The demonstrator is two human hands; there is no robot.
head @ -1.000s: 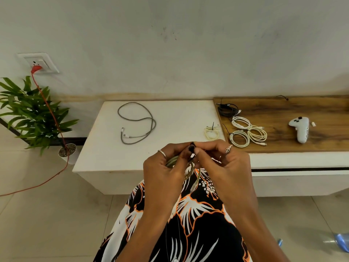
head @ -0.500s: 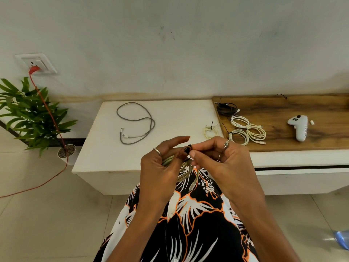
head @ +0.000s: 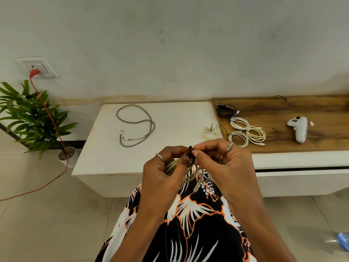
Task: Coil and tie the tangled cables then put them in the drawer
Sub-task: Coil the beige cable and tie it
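Both hands worked just in front of the white cabinet top (head: 105, 159), over the lap. The left hand (head: 162, 173) gripped a coiled grey-green cable (head: 190, 173), fingers curled round the bundled loops, one connector end hanging below. The right hand (head: 224, 163) pinched a black tie (head: 191, 150) at the top of the coil, thumb and forefinger pressed together.

Against half a second earlier, the left forefinger had folded back down onto the tie; the fingertips of both hands met there again. Judged: twisting the tie was under way, not finished.

On the cabinet top lay one loose grey cable (head: 136, 125), uncoiled. Right of it sat a small tied cream coil (head: 210, 133); beyond, on the wooden board (head: 321, 142), three tied white coils (head: 245, 132) and a black coil (head: 225, 111). No cables had reached the drawer.
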